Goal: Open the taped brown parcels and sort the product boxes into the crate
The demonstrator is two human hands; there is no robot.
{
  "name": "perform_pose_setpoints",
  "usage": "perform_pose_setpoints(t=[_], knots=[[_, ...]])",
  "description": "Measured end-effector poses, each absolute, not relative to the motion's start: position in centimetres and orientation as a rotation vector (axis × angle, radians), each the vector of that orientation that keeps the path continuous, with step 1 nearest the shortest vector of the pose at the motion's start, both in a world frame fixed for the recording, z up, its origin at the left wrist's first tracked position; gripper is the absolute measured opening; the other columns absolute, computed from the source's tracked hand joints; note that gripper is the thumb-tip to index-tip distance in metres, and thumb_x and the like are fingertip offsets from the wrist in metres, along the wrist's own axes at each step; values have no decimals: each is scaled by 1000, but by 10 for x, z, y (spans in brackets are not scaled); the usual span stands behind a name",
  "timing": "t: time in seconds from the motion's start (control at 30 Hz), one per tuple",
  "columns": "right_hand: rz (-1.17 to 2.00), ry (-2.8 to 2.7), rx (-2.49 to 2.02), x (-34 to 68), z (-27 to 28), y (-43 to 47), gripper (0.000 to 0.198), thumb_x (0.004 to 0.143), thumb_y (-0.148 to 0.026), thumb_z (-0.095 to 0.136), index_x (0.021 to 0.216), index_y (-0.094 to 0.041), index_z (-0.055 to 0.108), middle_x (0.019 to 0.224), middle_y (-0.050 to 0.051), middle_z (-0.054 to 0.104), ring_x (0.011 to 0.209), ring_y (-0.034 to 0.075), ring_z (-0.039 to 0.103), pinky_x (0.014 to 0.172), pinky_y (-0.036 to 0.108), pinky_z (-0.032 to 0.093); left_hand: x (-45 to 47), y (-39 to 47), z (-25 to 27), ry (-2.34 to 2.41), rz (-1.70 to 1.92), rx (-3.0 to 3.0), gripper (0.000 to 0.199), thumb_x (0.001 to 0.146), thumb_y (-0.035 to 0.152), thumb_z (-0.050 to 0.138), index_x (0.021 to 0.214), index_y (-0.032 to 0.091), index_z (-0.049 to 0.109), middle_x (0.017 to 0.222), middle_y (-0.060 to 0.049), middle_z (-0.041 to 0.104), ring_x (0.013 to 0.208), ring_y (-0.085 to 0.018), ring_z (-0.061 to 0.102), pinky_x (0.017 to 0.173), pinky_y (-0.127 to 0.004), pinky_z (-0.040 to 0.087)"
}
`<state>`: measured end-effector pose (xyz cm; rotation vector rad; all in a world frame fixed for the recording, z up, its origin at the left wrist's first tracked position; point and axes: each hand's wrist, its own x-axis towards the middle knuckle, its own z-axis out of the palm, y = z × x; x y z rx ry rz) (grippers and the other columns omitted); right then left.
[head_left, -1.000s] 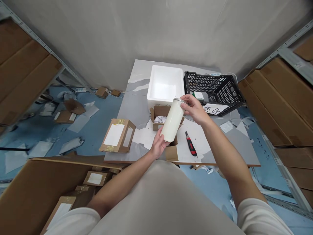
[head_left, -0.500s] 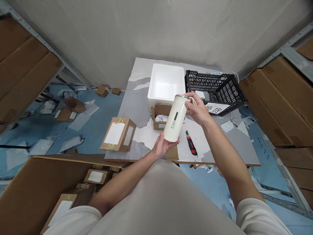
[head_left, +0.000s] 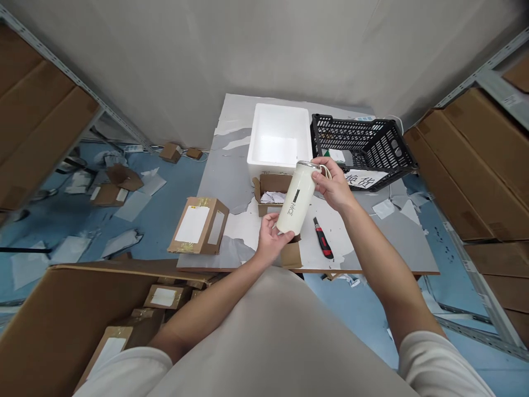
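A cream-coloured tumbler (head_left: 296, 198) with dark lettering and a silver rim is held tilted over the table. My right hand (head_left: 334, 184) grips it near the top, by the strap loop. At its base, my left hand (head_left: 273, 240) has its fingers and thumb around the bottom edge. Behind the tumbler stands an open small carton (head_left: 264, 209) with crumpled white paper inside; the tumbler covers part of it. A red and black utility knife (head_left: 323, 240) lies on the table (head_left: 239, 229) to the right.
A white foam box (head_left: 253, 164) and a black plastic crate (head_left: 397, 165) stand at the back. A taped carton (head_left: 200, 226) sits on the left of the table. A large cardboard box (head_left: 74, 309) holding parcels is at lower left. Shelves of cartons (head_left: 467, 171) flank both sides.
The left hand has turned and shifted its grip at the tumbler's base, its thumb now across the bottom edge. The right hand still grips the top. The view has shifted slightly.
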<state>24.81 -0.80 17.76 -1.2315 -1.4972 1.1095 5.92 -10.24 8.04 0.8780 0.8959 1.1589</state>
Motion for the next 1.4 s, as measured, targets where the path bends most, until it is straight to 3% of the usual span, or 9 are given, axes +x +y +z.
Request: perform_pose_setpoints(t=[0.23, 0.43, 0.57, 0.63, 0.73, 0.9, 1.07, 1.2, 1.4], knots=[[1119, -1631, -1216, 250, 187, -13, 55, 79, -69, 47, 119, -32, 43, 130, 6, 50, 114, 25, 51, 84, 41, 49, 56, -107, 83, 659, 999, 544, 59, 78, 68, 51, 113, 20, 51, 117, -11, 62, 97, -26, 65, 88, -47, 51], [1034, -1636, -1173, 246, 171, -5, 44, 80, -60, 53, 111, -29, 48, 122, 6, 57, 110, 24, 53, 86, 41, 48, 59, -110, 76, 671, 982, 528, 66, 79, 70, 49, 120, 18, 51, 125, -15, 59, 104, -28, 63, 94, -49, 47], [978, -1638, -1219, 252, 170, -4, 47, 78, -62, 55, 112, -29, 50, 120, 5, 57, 109, 24, 53, 84, 41, 48, 56, -108, 74, 734, 1063, 626, 77, 68, 56, 73, 131, 30, 37, 136, -10, 48, 106, -24, 62, 95, -46, 47], [1002, -1651, -1181, 256, 175, -5, 51, 76, -64, 57, 113, -29, 51, 121, 5, 57, 109, 24, 54, 86, 40, 48, 54, -108, 74, 737, 1067, 655, 77, 65, 52, 77, 128, 29, 39, 126, -8, 56, 94, -21, 66, 92, -44, 49], [1089, -1693, -1090, 259, 182, -9, 56, 74, -66, 58, 115, -29, 52, 123, 5, 56, 113, 25, 52, 89, 41, 46, 52, -109, 74, 685, 952, 598, 73, 72, 74, 53, 116, 16, 53, 93, -11, 69, 71, -21, 67, 75, -40, 54], [1150, -1601, -1015, 255, 174, -9, 49, 74, -59, 64, 109, -26, 54, 110, 5, 62, 102, 22, 58, 82, 38, 49, 56, -111, 77, 732, 796, 490, 87, 77, 82, 25, 105, 8, 62, 61, -8, 65, 54, -19, 61, 59, -33, 50], [964, -1532, -976, 259, 167, -10, 53, 70, -52, 71, 113, -27, 54, 102, 3, 61, 95, 21, 60, 79, 37, 51, 40, -99, 67, 777, 837, 710, 87, 76, 82, 26, 108, 9, 60, 77, -11, 68, 65, -20, 64, 70, -35, 50], [762, -1655, -1049, 272, 176, -34, 65, 66, -46, 75, 124, -28, 52, 110, 4, 57, 100, 24, 58, 85, 41, 50, 2, -93, 43, 984, 907, 1218, 80, 70, 74, 56, 123, 14, 51, 99, -12, 65, 86, -23, 63, 84, -41, 47], [493, -1826, -1292, 275, 168, -82, 62, 56, -35, 80, 114, -23, 59, 113, 9, 49, 107, 29, 53, 83, 41, 51, 2, -91, 10, 1134, 603, 1896, 131, 39, 60, 84, 145, 16, 20, 146, -21, 29, 134, -39, 30, 108, -54, 31]])
